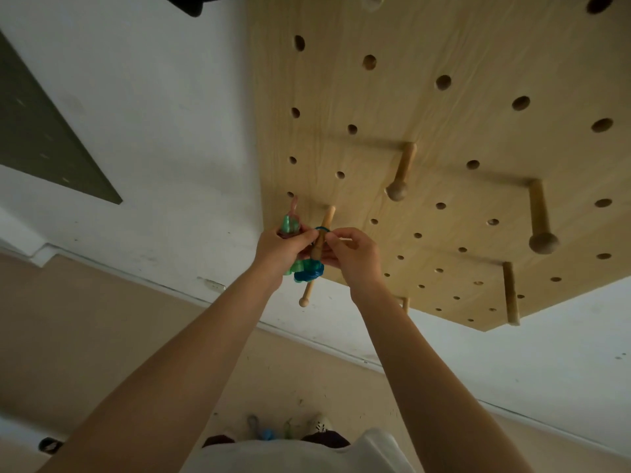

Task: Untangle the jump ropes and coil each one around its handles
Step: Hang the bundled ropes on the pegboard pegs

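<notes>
A coiled jump rope bundle (pixel 305 269), blue cord wound around translucent green handles, sits against a wooden peg (pixel 317 247) at the lower left of the pegboard. My left hand (pixel 283 249) is shut on the green handles, whose tips (pixel 288 224) stick out above my fingers. My right hand (pixel 351 250) pinches a blue loop of the cord (pixel 322 229) that lies around the peg. More rope pieces, blue and green (pixel 269 431), lie on the floor by my feet.
The light wooden pegboard (pixel 444 97) hangs on a white wall and carries several round-tipped pegs (pixel 399 179) to the right. A dark panel (pixel 41 145) is on the wall at left. A small dark object (pixel 49 444) lies on the beige floor.
</notes>
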The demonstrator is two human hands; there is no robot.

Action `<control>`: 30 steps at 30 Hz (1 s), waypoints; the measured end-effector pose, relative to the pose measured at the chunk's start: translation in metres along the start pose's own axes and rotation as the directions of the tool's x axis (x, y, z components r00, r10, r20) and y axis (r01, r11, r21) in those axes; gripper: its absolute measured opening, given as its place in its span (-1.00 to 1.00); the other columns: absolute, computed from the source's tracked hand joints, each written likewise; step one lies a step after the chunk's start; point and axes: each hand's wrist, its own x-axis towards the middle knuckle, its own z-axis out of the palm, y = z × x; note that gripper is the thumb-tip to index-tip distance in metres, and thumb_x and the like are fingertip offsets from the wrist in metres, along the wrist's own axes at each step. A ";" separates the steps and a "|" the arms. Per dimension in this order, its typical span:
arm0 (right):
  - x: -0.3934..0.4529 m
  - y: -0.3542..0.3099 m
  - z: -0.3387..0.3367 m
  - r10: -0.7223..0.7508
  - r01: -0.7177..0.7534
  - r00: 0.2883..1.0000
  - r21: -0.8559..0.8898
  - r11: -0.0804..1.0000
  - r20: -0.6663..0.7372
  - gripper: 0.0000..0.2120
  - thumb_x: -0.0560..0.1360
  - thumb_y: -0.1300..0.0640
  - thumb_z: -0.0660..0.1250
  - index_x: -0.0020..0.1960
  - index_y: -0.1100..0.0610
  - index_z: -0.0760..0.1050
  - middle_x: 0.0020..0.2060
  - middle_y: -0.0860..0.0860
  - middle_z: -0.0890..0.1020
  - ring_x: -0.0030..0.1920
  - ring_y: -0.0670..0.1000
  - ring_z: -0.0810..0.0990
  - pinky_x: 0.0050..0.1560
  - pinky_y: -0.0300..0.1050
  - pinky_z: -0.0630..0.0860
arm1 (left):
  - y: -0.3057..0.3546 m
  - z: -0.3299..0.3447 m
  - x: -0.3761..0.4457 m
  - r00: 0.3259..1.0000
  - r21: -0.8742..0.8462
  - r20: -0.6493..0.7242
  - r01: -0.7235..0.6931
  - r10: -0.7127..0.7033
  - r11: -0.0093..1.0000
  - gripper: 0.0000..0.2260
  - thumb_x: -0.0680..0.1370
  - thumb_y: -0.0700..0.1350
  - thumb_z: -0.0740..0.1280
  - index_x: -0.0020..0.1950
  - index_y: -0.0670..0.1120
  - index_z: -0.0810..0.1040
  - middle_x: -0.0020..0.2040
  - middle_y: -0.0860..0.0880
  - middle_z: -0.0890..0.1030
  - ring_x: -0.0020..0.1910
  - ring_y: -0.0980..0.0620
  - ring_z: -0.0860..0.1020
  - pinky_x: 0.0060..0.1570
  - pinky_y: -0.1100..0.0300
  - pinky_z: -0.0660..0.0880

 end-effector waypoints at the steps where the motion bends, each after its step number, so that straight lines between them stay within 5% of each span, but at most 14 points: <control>1: 0.003 -0.002 0.000 -0.001 0.001 1.000 0.010 1.000 -0.005 -0.97 0.52 0.26 0.40 -0.05 0.21 0.58 -0.21 0.19 0.71 -0.17 0.18 0.72 -0.05 0.08 0.67 | 0.001 0.002 0.003 1.000 0.001 0.000 -0.002 0.002 1.000 -0.93 0.48 -0.21 0.51 -0.11 -0.14 0.64 -0.13 -0.16 0.70 -0.14 -0.08 0.69 -0.14 0.19 0.65; 5: 0.012 -0.010 -0.001 0.005 -0.005 1.000 0.000 1.000 0.000 -0.92 0.50 0.24 0.44 -0.05 0.23 0.56 -0.22 0.19 0.71 -0.19 0.18 0.72 -0.07 0.09 0.67 | 0.007 0.003 0.012 1.000 0.025 0.016 -0.004 0.003 1.000 -0.92 0.47 -0.17 0.53 -0.10 -0.12 0.66 -0.11 -0.18 0.72 -0.10 -0.13 0.70 -0.08 0.12 0.64; 11: 0.002 -0.019 -0.013 -0.074 0.074 0.997 -0.161 0.984 0.008 -0.82 0.49 0.08 0.46 -0.04 0.17 0.52 -0.34 0.05 0.63 -0.42 -0.01 0.54 -0.35 -0.15 0.52 | 0.012 -0.018 -0.001 0.997 0.120 0.065 -0.053 0.045 0.991 -0.74 0.44 -0.05 0.56 0.06 -0.08 0.63 -0.23 -0.03 0.63 -0.37 0.04 0.58 -0.30 0.20 0.57; 17: -0.032 -0.043 -0.002 -0.223 0.263 0.923 -0.091 0.961 0.312 -0.61 0.41 -0.09 0.45 0.06 0.19 0.55 -0.25 0.08 0.64 -0.35 -0.03 0.59 -0.35 -0.24 0.50 | 0.016 -0.032 -0.029 0.966 0.284 0.229 -0.187 0.123 0.940 -0.78 0.57 0.20 0.34 0.18 0.19 0.54 -0.05 0.04 0.66 -0.18 0.10 0.65 -0.23 0.31 0.56; 25: -0.041 -0.042 -0.007 -0.178 0.204 0.934 -0.051 0.978 0.310 -0.88 0.52 0.23 0.41 -0.01 0.29 0.61 -0.23 0.26 0.65 -0.30 0.07 0.58 -0.21 -0.12 0.55 | 0.016 -0.051 -0.051 0.939 0.219 0.332 -0.166 0.087 0.961 -0.81 0.52 -0.02 0.46 0.06 -0.06 0.58 -0.03 -0.17 0.69 -0.15 -0.07 0.72 -0.20 0.08 0.63; 30: -0.047 -0.037 -0.015 -0.149 0.174 0.902 -0.026 0.984 0.406 -0.92 0.54 0.25 0.37 -0.03 0.18 0.65 -0.22 0.15 0.65 -0.22 0.03 0.57 -0.14 -0.15 0.52 | 0.013 -0.046 -0.049 0.923 0.250 0.355 -0.248 0.150 0.936 -0.92 0.54 -0.03 0.45 -0.02 0.00 0.67 -0.06 -0.02 0.72 0.01 -0.03 0.68 0.01 0.11 0.59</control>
